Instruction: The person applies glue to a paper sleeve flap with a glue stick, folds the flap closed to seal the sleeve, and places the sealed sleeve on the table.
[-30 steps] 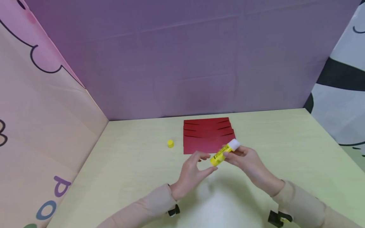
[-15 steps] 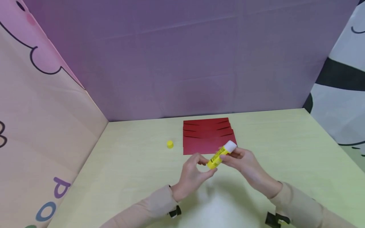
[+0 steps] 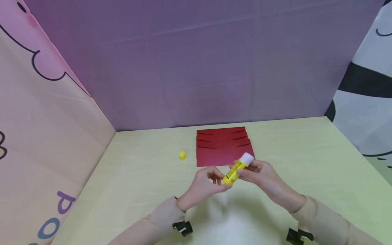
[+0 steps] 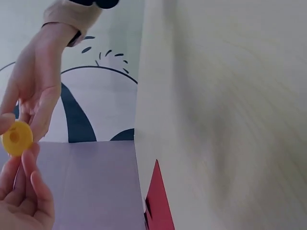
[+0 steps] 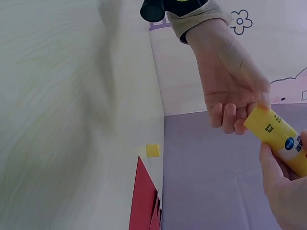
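A yellow glue stick (image 3: 233, 173) with a white upper end is held tilted over the table in the head view. My right hand (image 3: 267, 175) grips its barrel between thumb and fingers. At the lower end, my left hand (image 3: 202, 185) pinches the base with thumb and fingertips. The left wrist view shows the round yellow base (image 4: 17, 138) end-on between both hands. In the right wrist view, the left thumb lies on the base end of the printed barrel (image 5: 276, 132). Its yellow cap (image 3: 182, 155) stands on the table to the left.
Several red paper pieces (image 3: 220, 157) with slanted flap edges lie overlapped on the pale table (image 3: 147, 170), just beyond the hands. A purple wall panel (image 3: 196, 68) closes the back, with printed panels at left and right.
The left hand has closed in from a loose, spread thumb and fingers to pinch the glue stick's base. The glue stick has come slightly down and left in the right hand.
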A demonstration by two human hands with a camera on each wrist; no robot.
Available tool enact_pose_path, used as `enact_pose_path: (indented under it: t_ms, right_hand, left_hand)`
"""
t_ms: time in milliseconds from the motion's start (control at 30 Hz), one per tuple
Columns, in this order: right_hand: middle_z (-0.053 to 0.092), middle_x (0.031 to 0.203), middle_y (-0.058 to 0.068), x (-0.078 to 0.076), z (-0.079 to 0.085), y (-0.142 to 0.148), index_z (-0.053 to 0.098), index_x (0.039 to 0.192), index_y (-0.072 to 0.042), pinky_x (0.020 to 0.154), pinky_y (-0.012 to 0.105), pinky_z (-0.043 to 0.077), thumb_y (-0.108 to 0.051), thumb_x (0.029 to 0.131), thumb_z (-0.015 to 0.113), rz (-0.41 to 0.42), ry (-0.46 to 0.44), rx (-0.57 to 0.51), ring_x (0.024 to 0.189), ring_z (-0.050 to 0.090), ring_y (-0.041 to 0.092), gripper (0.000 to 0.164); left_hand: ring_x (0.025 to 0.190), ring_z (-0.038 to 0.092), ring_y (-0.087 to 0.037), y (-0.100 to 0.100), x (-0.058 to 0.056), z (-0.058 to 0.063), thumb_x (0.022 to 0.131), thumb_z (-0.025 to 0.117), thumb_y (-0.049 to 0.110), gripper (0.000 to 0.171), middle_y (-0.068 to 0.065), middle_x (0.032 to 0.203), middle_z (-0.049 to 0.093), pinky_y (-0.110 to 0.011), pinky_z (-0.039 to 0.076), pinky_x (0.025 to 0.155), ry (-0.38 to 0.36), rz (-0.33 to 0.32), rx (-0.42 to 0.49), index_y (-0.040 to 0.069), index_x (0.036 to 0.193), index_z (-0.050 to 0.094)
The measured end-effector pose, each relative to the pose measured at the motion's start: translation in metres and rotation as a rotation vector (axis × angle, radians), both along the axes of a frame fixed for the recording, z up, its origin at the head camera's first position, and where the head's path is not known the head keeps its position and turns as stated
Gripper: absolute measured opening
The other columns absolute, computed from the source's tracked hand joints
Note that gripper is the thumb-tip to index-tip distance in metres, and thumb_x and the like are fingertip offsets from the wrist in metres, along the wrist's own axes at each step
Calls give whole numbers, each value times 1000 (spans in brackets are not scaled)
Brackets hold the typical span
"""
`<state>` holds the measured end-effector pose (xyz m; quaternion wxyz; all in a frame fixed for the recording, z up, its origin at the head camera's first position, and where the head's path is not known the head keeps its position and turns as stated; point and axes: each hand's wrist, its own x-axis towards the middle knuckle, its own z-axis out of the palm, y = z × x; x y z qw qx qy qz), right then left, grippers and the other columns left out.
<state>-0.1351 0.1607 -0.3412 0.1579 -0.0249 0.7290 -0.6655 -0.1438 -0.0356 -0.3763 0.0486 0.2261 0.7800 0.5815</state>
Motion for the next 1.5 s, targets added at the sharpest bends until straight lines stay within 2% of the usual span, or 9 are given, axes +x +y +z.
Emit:
enact_pose_path:
  t_ms: [200, 433, 633, 767, 900, 1033, 1167, 1333, 1500]
  right_hand:
    - [55, 118, 16, 0, 1, 1, 43, 123, 9, 85, 31, 46, -25, 81, 64, 27, -6, -39, 99, 57, 18, 58]
    - [56, 118, 13, -1, 1, 3, 42, 123, 8, 86, 32, 45, -22, 82, 63, 65, -5, -84, 100, 56, 17, 55]
    - [53, 120, 16, -1, 2, 3, 38, 125, 11, 87, 33, 44, -19, 85, 60, 94, -5, -144, 103, 55, 18, 55]
    - [47, 125, 22, -3, 3, 3, 35, 126, 12, 87, 32, 44, -17, 85, 59, 90, -21, -192, 105, 54, 19, 55]
    - [40, 129, 25, -5, 3, 2, 34, 127, 12, 87, 32, 44, -16, 85, 60, 50, -34, -191, 105, 53, 20, 57]
    - [38, 130, 24, -5, 3, 2, 33, 127, 12, 86, 31, 44, -17, 84, 60, -9, -48, -169, 104, 52, 18, 59]
    - [41, 127, 23, -4, 2, 2, 31, 128, 14, 88, 34, 43, -17, 84, 60, -56, -68, -168, 101, 54, 17, 61]
    - [42, 124, 24, -4, 1, 1, 31, 127, 14, 88, 34, 43, -18, 84, 61, -87, -69, -180, 98, 55, 16, 61]
    - [44, 121, 21, -5, -1, 1, 33, 126, 13, 86, 32, 44, -18, 84, 61, -96, -66, -194, 98, 56, 15, 60]
  left_hand:
    - [68, 54, -8, -2, -4, 3, 72, 73, 10, 20, -4, 80, 63, -20, 47, 61, -254, -31, 69, -2, 85, 63]
    - [68, 57, -11, -1, -4, 3, 77, 67, 8, 22, -2, 77, 64, -26, 47, 72, -452, -63, 193, -6, 92, 60]
    - [68, 54, -10, 1, -3, 4, 83, 56, 7, 10, -2, 79, 63, -20, 45, 71, -634, -167, 352, -2, 86, 58]
    - [69, 53, -9, 0, -3, 2, 85, 51, 9, 8, -1, 81, 62, -17, 44, 69, -730, -263, 451, 4, 88, 57]
    - [71, 56, -8, -1, -3, 1, 88, 50, 16, 27, 0, 83, 62, -19, 46, 72, -756, -281, 457, -4, 105, 55]
    - [76, 62, -12, 1, -1, 3, 88, 54, 22, 38, -6, 89, 65, -27, 49, 77, -669, -171, 388, -8, 111, 53]
    - [81, 62, -18, 4, 2, 6, 88, 54, 26, 37, -11, 98, 63, -33, 49, 78, -485, -29, 300, -3, 110, 55]
    - [88, 56, -18, 6, 9, 8, 89, 53, 22, 29, -6, 104, 58, -28, 48, 77, -130, 83, 121, 6, 113, 52]
    - [87, 56, -19, 9, 11, 4, 80, 65, 15, 31, -4, 100, 58, -28, 48, 74, 275, 112, -30, 5, 106, 52]
